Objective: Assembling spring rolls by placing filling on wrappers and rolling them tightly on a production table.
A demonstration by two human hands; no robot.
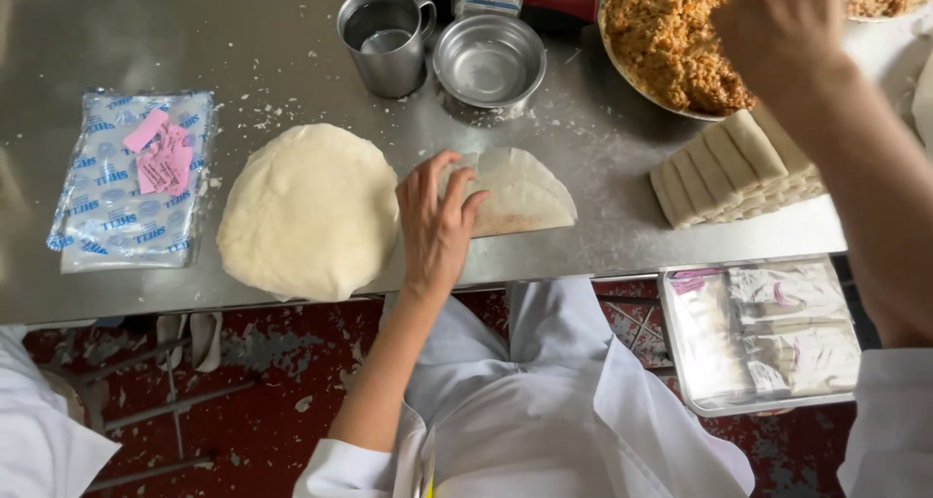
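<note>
Your left hand lies flat on the steel desk, fingers spread and relaxed, grasping nothing; its fingertips press the left edge of a thin wrapper folded into a half-round, which sits near the desk's front edge, just right of the hand. Touching the hand's left side is a thick round stack of wrappers, pale and floury, with its lower rim hanging slightly past the desk edge. Your right hand is raised over a big bowl of brown crumbly filling at the upper right; its fingers curl downward into the filling, but you cannot tell whether they grip any of it. Below that bowl, a row of finished rolls lies stacked side by side, slanting toward the desk's right edge. At the back stand a metal mug and, just beside it on the right, a small empty steel bowl. Far left lies a clear plastic packet with pink paper slips on top. Flour flecks are scattered across the desk between the mug and the stack. Below the desk at the right, a tray holds sealed packets.
</note>
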